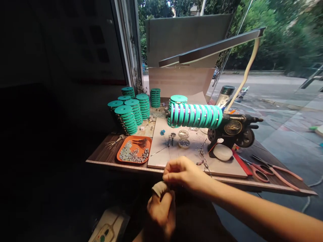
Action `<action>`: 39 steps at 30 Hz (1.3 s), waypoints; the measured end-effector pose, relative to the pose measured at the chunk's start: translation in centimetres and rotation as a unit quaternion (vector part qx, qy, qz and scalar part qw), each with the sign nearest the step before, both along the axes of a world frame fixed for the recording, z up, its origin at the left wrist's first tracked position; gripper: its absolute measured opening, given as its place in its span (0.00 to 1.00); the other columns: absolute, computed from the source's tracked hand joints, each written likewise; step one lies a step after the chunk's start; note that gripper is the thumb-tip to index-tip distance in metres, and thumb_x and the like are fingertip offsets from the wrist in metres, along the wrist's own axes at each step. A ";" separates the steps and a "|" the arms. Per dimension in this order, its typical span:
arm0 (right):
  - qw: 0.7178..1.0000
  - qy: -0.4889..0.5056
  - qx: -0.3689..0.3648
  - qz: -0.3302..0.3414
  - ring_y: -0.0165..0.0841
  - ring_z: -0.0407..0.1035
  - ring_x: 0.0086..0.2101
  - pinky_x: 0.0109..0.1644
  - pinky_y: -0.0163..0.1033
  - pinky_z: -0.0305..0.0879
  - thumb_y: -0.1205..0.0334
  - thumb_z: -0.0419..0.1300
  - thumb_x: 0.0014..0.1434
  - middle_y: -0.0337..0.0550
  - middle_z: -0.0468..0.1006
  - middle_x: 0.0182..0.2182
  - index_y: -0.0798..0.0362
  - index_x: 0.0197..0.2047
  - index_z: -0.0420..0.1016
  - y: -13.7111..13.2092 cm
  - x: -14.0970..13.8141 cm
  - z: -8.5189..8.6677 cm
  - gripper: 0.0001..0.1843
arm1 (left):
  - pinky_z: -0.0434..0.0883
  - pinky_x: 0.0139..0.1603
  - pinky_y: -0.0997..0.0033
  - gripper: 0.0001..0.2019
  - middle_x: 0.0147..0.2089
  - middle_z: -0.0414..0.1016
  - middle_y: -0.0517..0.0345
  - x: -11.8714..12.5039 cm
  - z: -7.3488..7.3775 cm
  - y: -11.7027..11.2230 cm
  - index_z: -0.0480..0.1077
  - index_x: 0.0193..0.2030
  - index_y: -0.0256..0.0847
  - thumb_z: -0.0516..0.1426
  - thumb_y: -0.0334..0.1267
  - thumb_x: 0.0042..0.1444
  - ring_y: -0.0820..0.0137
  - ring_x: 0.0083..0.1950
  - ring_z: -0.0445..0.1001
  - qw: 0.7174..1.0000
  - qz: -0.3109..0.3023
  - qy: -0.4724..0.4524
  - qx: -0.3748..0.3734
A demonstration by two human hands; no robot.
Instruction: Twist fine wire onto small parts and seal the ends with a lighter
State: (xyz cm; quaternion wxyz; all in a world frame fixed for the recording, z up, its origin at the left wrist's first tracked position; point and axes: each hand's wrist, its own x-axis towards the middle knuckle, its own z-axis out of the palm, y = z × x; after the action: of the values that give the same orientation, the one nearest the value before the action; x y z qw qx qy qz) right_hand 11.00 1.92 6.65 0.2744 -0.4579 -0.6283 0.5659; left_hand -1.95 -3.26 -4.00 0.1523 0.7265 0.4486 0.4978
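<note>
Just in front of the table edge, my right hand (pixel 186 174) is closed in a pinch, thumb against fingertips. What it pinches, if anything, is too small to make out. Below and touching or nearly touching it, my left hand (pixel 161 210) is curled shut, a beige wrap (pixel 159 189) around one finger. Its contents are hidden. Nearest to both hands is a light board (pixel 161 161) bearing small round dishes of beads (pixel 184 143) and wire-like tackle pieces (pixel 202 154).
An orange tray (pixel 121 160) of small metal parts lies left, before stacked green spools (pixel 124 119). A dark winding machine (pixel 232 129) carries a row of green spools (pixel 195 115). Pink-handled scissors (pixel 261 173) and long-nosed pliers (pixel 280 173) lie right.
</note>
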 end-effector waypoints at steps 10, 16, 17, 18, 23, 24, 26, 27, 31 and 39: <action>0.985 -0.098 0.143 -0.016 0.31 0.61 0.25 0.28 0.35 0.57 0.71 0.57 0.49 0.40 0.69 0.23 0.56 0.27 0.69 0.5 0.1 -0.3 0.02 | 0.62 0.23 0.78 0.07 0.26 0.67 0.57 -0.6 4.7 1.5 0.68 0.24 0.37 0.54 0.28 0.52 0.75 0.25 0.65 0.966 -0.106 -0.114 -0.207; 0.745 -0.180 0.642 0.012 0.32 0.60 0.23 0.26 0.37 0.57 0.74 0.47 0.60 0.45 0.70 0.20 0.61 0.31 0.73 -5.0 3.7 -4.3 0.14 | 0.42 0.14 0.86 0.05 0.17 0.57 0.67 -0.4 6.1 1.9 0.67 0.24 0.32 0.60 0.29 0.42 0.86 0.16 0.46 0.577 -0.223 -0.424 -0.662; 0.724 -0.192 0.661 0.029 0.33 0.61 0.23 0.25 0.37 0.57 0.74 0.46 0.60 0.47 0.71 0.21 0.63 0.33 0.74 -5.5 3.7 -5.0 0.14 | 0.43 0.14 0.87 0.05 0.17 0.57 0.67 -0.4 6.0 1.9 0.67 0.24 0.31 0.61 0.28 0.41 0.86 0.16 0.47 0.557 -0.227 -0.435 -0.670; 0.709 -0.202 0.674 0.042 0.33 0.62 0.23 0.25 0.38 0.57 0.75 0.47 0.60 0.48 0.72 0.21 0.65 0.34 0.74 -5.8 3.6 -5.6 0.14 | 0.43 0.14 0.87 0.05 0.16 0.56 0.68 -0.4 5.9 1.9 0.67 0.24 0.31 0.61 0.28 0.40 0.86 0.16 0.47 0.547 -0.230 -0.439 -0.674; 0.660 -0.225 0.717 0.015 0.31 0.59 0.19 0.21 0.38 0.52 0.76 0.49 0.58 0.46 0.72 0.18 0.65 0.31 0.75 -5.7 2.7 -6.5 0.13 | 0.42 0.14 0.87 0.07 0.15 0.55 0.69 -0.1 5.4 1.8 0.64 0.22 0.33 0.60 0.30 0.40 0.86 0.15 0.45 0.546 -0.232 -0.421 -0.686; 0.662 -0.228 0.714 0.017 0.31 0.59 0.19 0.20 0.38 0.52 0.76 0.48 0.58 0.45 0.72 0.19 0.64 0.30 0.74 -5.6 2.8 -6.7 0.14 | 0.43 0.14 0.86 0.07 0.15 0.55 0.69 0.0 5.3 1.8 0.63 0.21 0.34 0.60 0.31 0.41 0.86 0.15 0.45 0.549 -0.231 -0.415 -0.688; 0.676 -0.230 0.699 0.033 0.31 0.60 0.20 0.21 0.38 0.53 0.75 0.47 0.59 0.45 0.72 0.20 0.63 0.31 0.74 -5.5 3.3 -7.2 0.15 | 0.42 0.15 0.85 0.09 0.15 0.56 0.68 0.1 5.0 1.8 0.62 0.20 0.35 0.60 0.31 0.40 0.86 0.15 0.45 0.560 -0.224 -0.397 -0.692; 0.687 -0.230 0.688 0.042 0.32 0.61 0.21 0.22 0.38 0.55 0.75 0.45 0.60 0.46 0.72 0.21 0.63 0.31 0.73 -5.4 3.6 -7.7 0.16 | 0.41 0.15 0.85 0.09 0.15 0.56 0.68 0.2 4.8 1.8 0.61 0.20 0.36 0.60 0.31 0.39 0.85 0.15 0.46 0.566 -0.220 -0.386 -0.694; 0.723 -0.245 0.643 0.060 0.32 0.63 0.23 0.25 0.37 0.59 0.76 0.40 0.63 0.45 0.72 0.21 0.60 0.28 0.71 -5.8 4.5 -10.2 0.21 | 0.38 0.16 0.82 0.07 0.16 0.57 0.67 0.7 4.4 2.0 0.63 0.21 0.36 0.60 0.31 0.35 0.83 0.17 0.49 0.612 -0.202 -0.325 -0.692; 0.868 -0.163 0.454 0.120 0.29 0.64 0.24 0.27 0.30 0.63 0.69 0.48 0.62 0.40 0.73 0.22 0.55 0.25 0.70 -7.3 2.5 -8.2 0.16 | 0.58 0.31 0.72 0.05 0.26 0.62 0.59 0.4 3.9 0.8 0.69 0.19 0.40 0.59 0.30 0.42 0.70 0.29 0.61 0.895 -0.145 -0.156 -0.393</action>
State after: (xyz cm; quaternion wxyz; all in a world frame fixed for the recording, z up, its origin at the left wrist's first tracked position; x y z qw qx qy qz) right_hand 13.46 -5.37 -1.60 0.2755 -0.2892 -0.9020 0.1641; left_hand -1.53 -2.41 -0.11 0.5634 0.5775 0.4681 0.3604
